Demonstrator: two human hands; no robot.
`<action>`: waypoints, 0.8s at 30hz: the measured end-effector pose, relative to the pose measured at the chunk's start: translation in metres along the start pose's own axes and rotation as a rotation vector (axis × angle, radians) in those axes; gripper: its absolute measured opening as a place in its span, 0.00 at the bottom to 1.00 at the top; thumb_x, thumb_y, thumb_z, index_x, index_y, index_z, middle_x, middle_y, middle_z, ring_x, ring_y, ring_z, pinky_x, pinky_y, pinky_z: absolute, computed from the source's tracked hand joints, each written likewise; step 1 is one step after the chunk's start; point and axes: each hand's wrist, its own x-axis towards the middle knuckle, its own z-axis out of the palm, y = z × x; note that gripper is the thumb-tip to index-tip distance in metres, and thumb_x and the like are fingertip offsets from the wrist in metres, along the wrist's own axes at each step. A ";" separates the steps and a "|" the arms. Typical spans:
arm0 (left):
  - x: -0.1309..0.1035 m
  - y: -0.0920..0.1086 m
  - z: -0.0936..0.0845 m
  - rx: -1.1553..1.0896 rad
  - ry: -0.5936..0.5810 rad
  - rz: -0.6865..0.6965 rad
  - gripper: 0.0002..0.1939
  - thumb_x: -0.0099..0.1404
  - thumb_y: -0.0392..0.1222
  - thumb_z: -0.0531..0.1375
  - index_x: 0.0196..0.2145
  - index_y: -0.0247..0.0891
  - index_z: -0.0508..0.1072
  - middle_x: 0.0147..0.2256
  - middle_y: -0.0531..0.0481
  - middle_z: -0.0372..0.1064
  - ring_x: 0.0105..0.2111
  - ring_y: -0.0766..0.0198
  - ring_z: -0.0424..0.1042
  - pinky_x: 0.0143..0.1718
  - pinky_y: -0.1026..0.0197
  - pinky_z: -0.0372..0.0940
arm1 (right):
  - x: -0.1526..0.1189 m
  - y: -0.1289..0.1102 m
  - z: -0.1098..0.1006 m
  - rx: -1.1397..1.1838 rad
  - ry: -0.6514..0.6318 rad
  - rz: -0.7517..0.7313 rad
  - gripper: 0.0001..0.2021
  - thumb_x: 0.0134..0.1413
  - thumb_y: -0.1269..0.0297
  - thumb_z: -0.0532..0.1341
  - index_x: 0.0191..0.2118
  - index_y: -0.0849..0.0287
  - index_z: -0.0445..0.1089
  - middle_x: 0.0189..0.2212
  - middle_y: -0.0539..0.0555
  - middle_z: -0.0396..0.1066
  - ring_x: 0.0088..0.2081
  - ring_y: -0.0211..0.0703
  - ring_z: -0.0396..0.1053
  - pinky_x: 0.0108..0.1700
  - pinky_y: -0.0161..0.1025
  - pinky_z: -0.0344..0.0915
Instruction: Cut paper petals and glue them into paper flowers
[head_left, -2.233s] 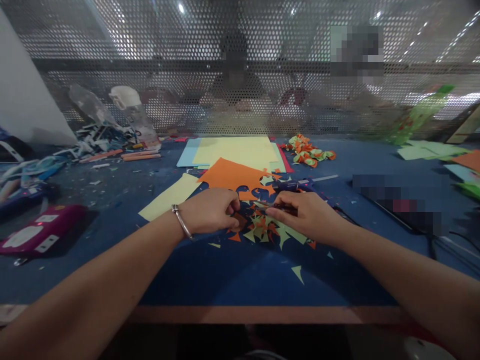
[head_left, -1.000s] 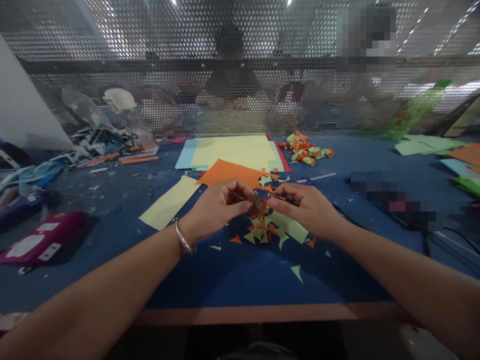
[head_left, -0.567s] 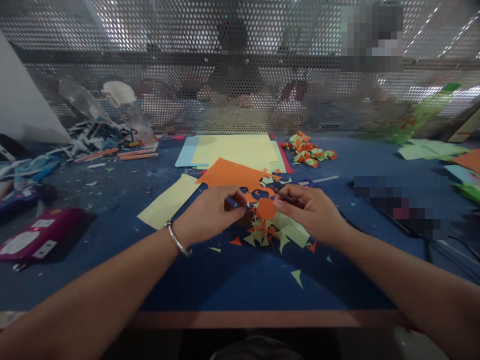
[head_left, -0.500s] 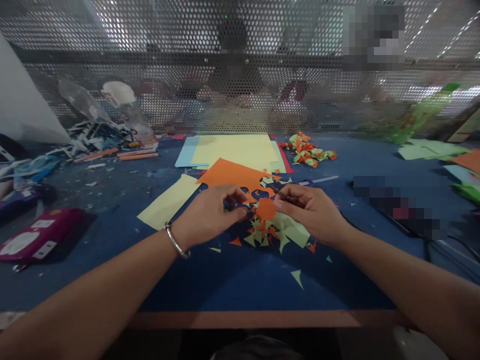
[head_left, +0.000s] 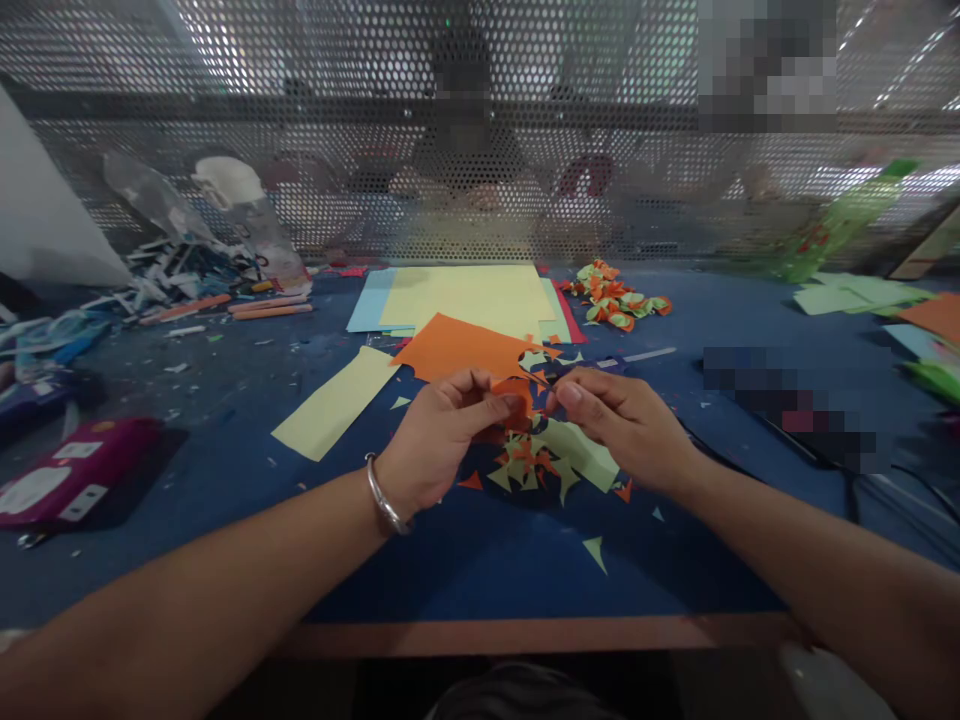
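My left hand [head_left: 450, 425] is closed, with thumb and fingers pinching an orange paper disc [head_left: 516, 396], partly covered by the thumb. Opposite it, my right hand [head_left: 615, 415] is closed around a slim dark pointed tool [head_left: 541, 381]. Its tip is at the disc's right edge; the fingers hide the rest, so its kind is unclear. Below both hands lies a pile of pale green and orange paper scraps [head_left: 525, 465], with a pale green paper piece [head_left: 589, 452] beside it. Just behind is an orange sheet [head_left: 457, 345] with cut-out edges.
Stacked coloured sheets [head_left: 465, 295] lie at the back, near a heap of curled orange-green paper pieces [head_left: 619, 300]. A yellow paper strip [head_left: 322, 405] and a magenta pouch [head_left: 90, 465] are on the left. A bottle [head_left: 251, 215] stands before the perforated metal screen [head_left: 337, 120].
My left hand has moved right and taken hold of the orange disc, which earlier was beside my right fingers. My right hand stays nearly in place with the tool.
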 end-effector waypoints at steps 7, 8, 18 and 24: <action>-0.002 -0.003 0.000 -0.026 -0.006 0.017 0.16 0.52 0.40 0.74 0.31 0.36 0.71 0.27 0.56 0.73 0.27 0.71 0.71 0.29 0.67 0.63 | 0.001 -0.001 0.001 -0.138 -0.009 -0.010 0.24 0.67 0.43 0.52 0.26 0.57 0.62 0.20 0.44 0.52 0.22 0.34 0.50 0.25 0.35 0.49; -0.002 -0.003 0.001 -0.034 -0.006 0.018 0.15 0.52 0.39 0.74 0.31 0.36 0.71 0.26 0.57 0.73 0.26 0.71 0.71 0.28 0.67 0.63 | 0.001 -0.002 0.001 -0.149 -0.010 -0.008 0.24 0.67 0.43 0.52 0.26 0.57 0.61 0.20 0.45 0.52 0.22 0.34 0.50 0.25 0.35 0.49; -0.007 -0.002 0.006 -0.068 -0.010 -0.059 0.14 0.54 0.38 0.73 0.28 0.37 0.70 0.25 0.55 0.74 0.26 0.69 0.73 0.30 0.65 0.68 | 0.000 -0.001 0.002 -0.213 -0.022 -0.007 0.26 0.67 0.42 0.51 0.26 0.57 0.63 0.21 0.47 0.56 0.24 0.36 0.54 0.26 0.36 0.51; -0.007 -0.004 0.005 -0.073 -0.018 -0.073 0.14 0.54 0.38 0.73 0.29 0.37 0.71 0.26 0.55 0.74 0.25 0.70 0.72 0.30 0.64 0.68 | 0.001 -0.003 0.002 -0.214 -0.015 -0.034 0.26 0.68 0.44 0.51 0.24 0.57 0.62 0.19 0.46 0.56 0.22 0.35 0.54 0.26 0.36 0.51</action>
